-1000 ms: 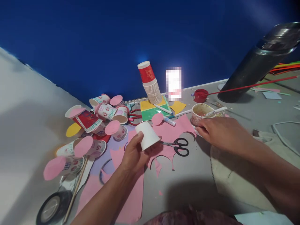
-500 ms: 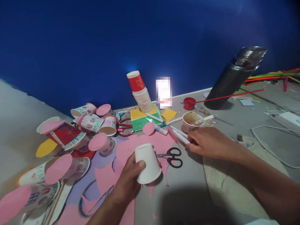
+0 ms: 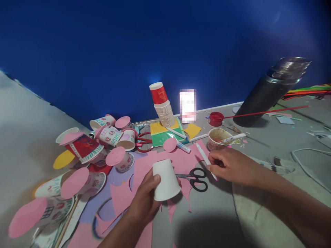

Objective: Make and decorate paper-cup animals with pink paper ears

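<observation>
A plain white paper cup is upside down in my left hand, the thumb across its side and the other fingers behind it. Black-handled scissors lie just right of the cup, their blades partly behind it. My right hand is closed, its thumb and fingertips on a slim white marker with a pink end. Part of that marker is hidden by the fingers. Under and beyond the cup are cut sheets of pink paper.
Decorated paper cups with pink discs crowd the left. Behind stands a leaning cup stack on a green and yellow packet. A paper bowl, a red lid, a dark flask and a pale cloth are rightward.
The white marker at my right hand has turned to a steeper angle, and its pink end now shows. The whole view has shifted slightly. My left hand still holds the cup.
</observation>
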The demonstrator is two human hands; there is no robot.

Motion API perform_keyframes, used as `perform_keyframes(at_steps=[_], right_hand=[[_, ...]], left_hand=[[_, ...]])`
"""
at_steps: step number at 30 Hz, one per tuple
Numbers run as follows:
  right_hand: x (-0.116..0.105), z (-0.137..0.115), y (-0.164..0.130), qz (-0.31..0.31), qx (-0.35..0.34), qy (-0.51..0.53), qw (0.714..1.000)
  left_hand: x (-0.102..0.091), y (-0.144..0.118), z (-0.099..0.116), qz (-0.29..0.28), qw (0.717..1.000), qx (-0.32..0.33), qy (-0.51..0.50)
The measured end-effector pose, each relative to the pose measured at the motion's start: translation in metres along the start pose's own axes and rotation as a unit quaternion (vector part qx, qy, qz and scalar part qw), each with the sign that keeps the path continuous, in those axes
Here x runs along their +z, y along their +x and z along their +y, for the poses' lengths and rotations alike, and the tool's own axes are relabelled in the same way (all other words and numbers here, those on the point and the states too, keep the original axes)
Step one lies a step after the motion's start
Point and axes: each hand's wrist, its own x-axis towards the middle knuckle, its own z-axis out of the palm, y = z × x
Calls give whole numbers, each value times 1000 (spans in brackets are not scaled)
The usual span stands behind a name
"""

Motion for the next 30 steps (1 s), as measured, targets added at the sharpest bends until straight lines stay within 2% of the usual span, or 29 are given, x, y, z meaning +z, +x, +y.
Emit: perform_keyframes(at_steps=[2,4,5,6,8,10,11,12,13,15,16,20,24,26,28,30], right_hand=[[3,2,2,-20,26,-71,997],[1,3,0,-39,24,-103,994],[-2,3,-1,-33,22,-99,994],[-6,3,-4,-3,25,-81,996],[-20,6,-11,141,63,-23,988],[-36,14,-18,328,125,14,936],[-44,21,-20,371,155,7,915],[-49,28,-21,374,186,-16,908],[-53,35,-21,334,213,-47,917],[-55,48,-17,241,199,-75,947],[-52,53,-13,226,175,-69,956],[-31,49,1,299,74,13,951],[-20,38,6,276,-3,89,957],[-24,38,5,326,1,115,938],[-30,41,3,394,25,148,907],[-35,46,2,406,40,156,900]], left_hand=[[-2,0,-2,14,1000,5,-13],[-6,0,-3,17,1000,5,-15],[-8,0,-4,13,1000,2,-13],[-10,-1,-4,5,1000,-4,-11],[-12,-1,-3,-11,1000,-15,-5],[-12,-2,-2,-22,1000,-22,2],[-11,-2,-1,-24,999,-25,4],[-10,-2,-1,-25,999,-26,3],[-9,-3,0,-25,999,-29,0],[-7,-3,1,-23,999,-36,-6],[-6,-3,1,-20,999,-39,-8],[-7,-3,0,-14,999,-44,3],[-10,-3,-1,-21,999,-38,20],[-10,-3,0,-17,999,-38,29],[-8,-4,1,-12,999,-40,33],[-5,-4,2,-10,999,-43,24]])
